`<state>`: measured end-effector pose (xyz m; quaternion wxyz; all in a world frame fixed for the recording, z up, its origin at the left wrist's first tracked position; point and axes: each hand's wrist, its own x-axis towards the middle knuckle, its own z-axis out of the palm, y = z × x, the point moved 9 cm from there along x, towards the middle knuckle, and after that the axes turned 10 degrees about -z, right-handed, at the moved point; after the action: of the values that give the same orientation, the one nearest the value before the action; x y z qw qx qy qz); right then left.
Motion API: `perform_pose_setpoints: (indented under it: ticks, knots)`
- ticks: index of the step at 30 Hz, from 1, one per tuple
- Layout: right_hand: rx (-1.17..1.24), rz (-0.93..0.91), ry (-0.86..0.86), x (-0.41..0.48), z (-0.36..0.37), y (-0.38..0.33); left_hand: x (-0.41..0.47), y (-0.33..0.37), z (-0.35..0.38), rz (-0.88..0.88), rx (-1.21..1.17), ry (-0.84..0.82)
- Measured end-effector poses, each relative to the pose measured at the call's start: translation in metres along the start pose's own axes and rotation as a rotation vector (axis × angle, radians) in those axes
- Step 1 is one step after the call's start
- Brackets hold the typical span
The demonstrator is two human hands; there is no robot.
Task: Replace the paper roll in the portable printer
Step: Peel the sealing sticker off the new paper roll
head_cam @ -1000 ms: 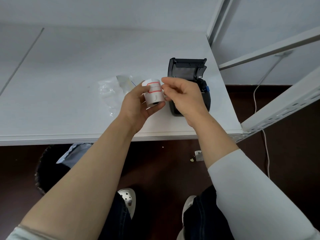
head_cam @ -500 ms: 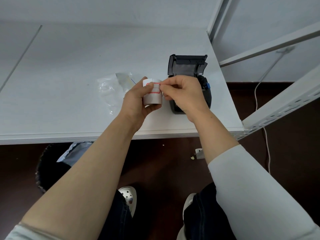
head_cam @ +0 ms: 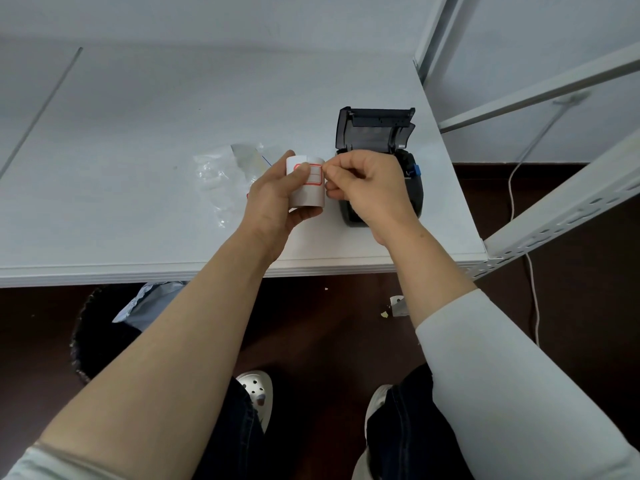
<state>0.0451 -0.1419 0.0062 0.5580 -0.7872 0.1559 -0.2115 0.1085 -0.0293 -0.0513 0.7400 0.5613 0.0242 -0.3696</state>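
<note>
A white paper roll [head_cam: 308,192] with a red-framed label sits upright in my left hand [head_cam: 273,199], thumb pressed on the label. My right hand [head_cam: 367,188] is beside it, fingertips pinched at the roll's right edge where the label ends. Behind my right hand the black portable printer [head_cam: 377,140] rests on the white table [head_cam: 138,133] with its lid swung up and open. Its paper bay is hidden by my right hand.
A crumpled clear plastic wrapper [head_cam: 221,171] lies on the table left of the roll. A white metal rack frame [head_cam: 554,216] stands at the right table edge. Below the table a black bin [head_cam: 104,334] and a white cable [head_cam: 519,209] are on the dark floor.
The roll has been turned upright with its label facing me. My right fingertips have closed in onto the roll's right edge.
</note>
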Motion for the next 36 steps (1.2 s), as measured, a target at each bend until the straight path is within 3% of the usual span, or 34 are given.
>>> perform_pose_setpoints:
  ticks: [13,17,24,36]
  knots:
    - [0.100,0.117,-0.073,-0.003,0.009,0.011,0.001,-0.001,-0.003,0.009,0.030,0.030]
    - [0.253,0.169,0.024,-0.002,0.003,0.013,0.001,0.002,-0.002,0.003,-0.015,0.005]
    - [0.211,0.128,0.052,-0.002,0.003,0.013,-0.001,0.002,-0.001,0.010,-0.002,0.001]
    - [0.293,0.239,0.078,-0.002,0.001,0.018,-0.006,0.003,0.003,-0.003,0.042,-0.022]
